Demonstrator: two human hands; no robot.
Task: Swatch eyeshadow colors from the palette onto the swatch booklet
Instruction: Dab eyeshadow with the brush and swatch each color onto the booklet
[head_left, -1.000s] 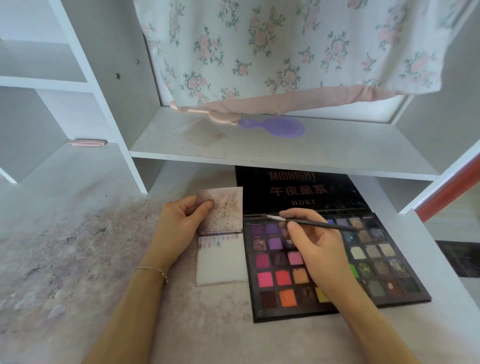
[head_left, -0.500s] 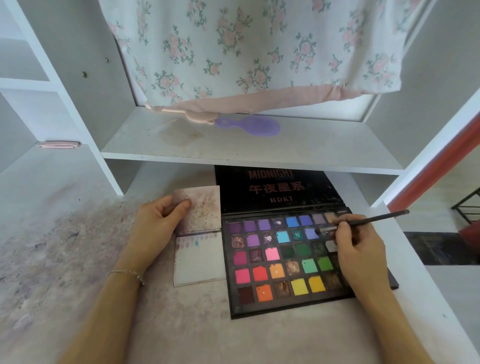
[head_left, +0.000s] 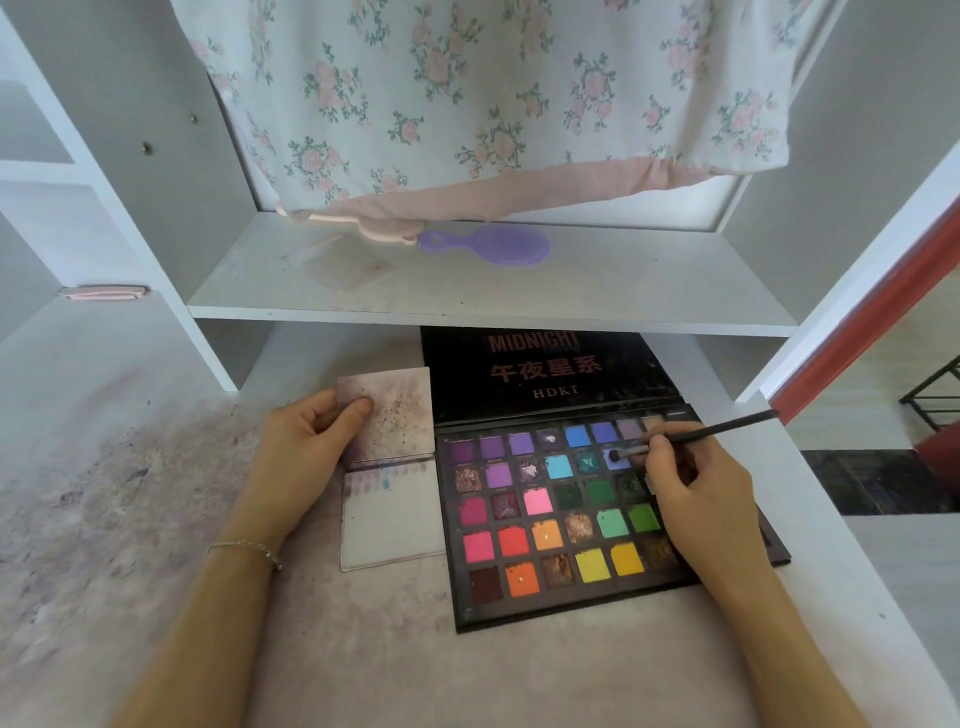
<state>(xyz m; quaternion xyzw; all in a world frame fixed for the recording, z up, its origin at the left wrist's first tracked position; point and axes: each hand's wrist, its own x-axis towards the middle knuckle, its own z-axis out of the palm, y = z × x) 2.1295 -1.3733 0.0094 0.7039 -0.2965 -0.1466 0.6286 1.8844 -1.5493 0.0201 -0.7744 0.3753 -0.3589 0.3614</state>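
Your right hand (head_left: 698, 499) pinches a thin black brush (head_left: 696, 434) between thumb and fingers, handle angled up and to the right. The brush tip touches a blue-violet pan in the second row of the palette (head_left: 561, 519) — right of the glittery teal pan. The heel of that hand lies over the palette's right-hand pans, so those colors are hidden.

The palette sits open and flat on the desk (head_left: 337, 660), its black lid (head_left: 540, 374) tipped back under the shelf, printed "MIDNIGHT" and "HDKT" in pinkish letters. Pans run purples and blues along the top, greens mid-right, pinks and reds at left, oranges and yellows along the bottom.

The swatch booklet (head_left: 392, 473) lies open just left of the palette, its edge touching or nearly touching the palette's frame. Your left hand (head_left: 306, 441) holds the upper leaf — thumb curled onto its face, fingers behind its left edge. That leaf is smudged with purple and glitter flecks. The lower page carries a short row of faint purple swatches and one teal mark along its top; the rest is blank. A thin bracelet (head_left: 244, 548) circles your left wrist.

Above, on the white shelf (head_left: 467, 301), a purple hairbrush (head_left: 488, 245) lies partly under a hanging floral cloth (head_left: 493, 93). The desk surface is stained pinkish-purple.
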